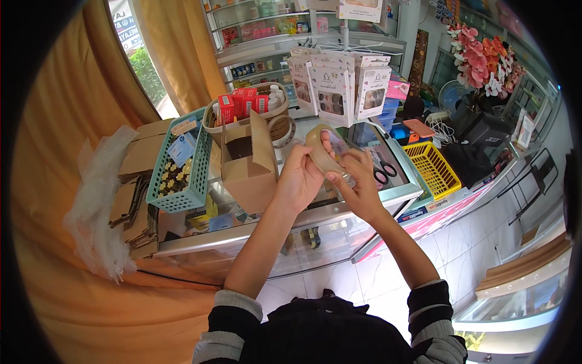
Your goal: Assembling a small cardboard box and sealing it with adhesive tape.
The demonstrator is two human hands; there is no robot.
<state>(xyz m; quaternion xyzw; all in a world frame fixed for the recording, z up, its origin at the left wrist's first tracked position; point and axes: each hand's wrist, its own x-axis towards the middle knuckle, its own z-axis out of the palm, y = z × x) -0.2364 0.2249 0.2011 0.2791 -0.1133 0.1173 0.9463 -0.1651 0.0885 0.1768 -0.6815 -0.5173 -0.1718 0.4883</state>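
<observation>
The roll of brown packing tape is being held up above the middle of the glass-topped display bench, between both hands. The left hand is clamped on the roll's near-left side; the right hand is pinching together at its right edge, apparently working the tape end, though the end itself is too small to make out. Judged from this, no strip is yet drawn out. The small brown cardboard box, just left of the hands, is standing with its flaps open and unsealed. Further left, the teal plastic basket is crowding the bench; right, black-handled scissors and a yellow plastic basket are lying near the metal edge. Open room is remaining only directly beneath the hands.
</observation>
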